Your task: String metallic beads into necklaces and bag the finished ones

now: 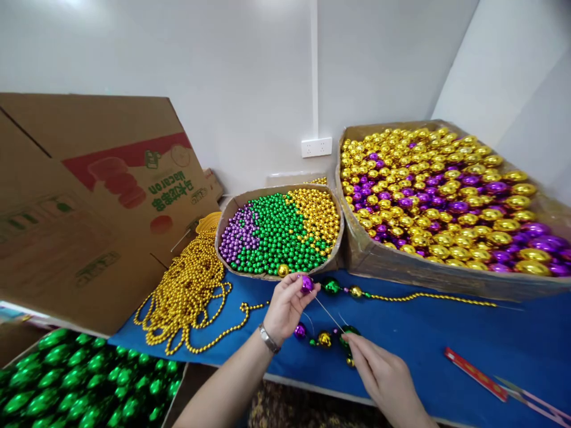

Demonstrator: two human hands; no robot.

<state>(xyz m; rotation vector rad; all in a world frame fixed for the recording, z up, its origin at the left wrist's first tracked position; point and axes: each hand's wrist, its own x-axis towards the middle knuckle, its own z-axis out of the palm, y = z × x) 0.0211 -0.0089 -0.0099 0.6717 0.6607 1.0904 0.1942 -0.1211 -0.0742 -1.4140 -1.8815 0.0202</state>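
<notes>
My left hand (285, 309) pinches a large purple bead (306, 284) above the blue table cover (423, 339). A thin wire (328, 312) runs from that bead down to my right hand (383, 371), whose fingers are closed on its lower end. Beside my right fingertips lie a purple bead (300, 330), a gold bead (324, 339) and a green bead (349, 333). Just beyond, a green bead (331, 286) and a gold bead (355, 292) sit at the end of a gold bead strand (428, 297) stretching right.
A small box (279, 232) holds purple, green and gold beads. A big box (446, 190) at right holds large gold and purple beads. A gold bead-chain pile (187, 291) lies left, under a cardboard flap (89, 202). Green beads (84, 374) fill a lower-left box. A red ruler (475, 373) lies at right.
</notes>
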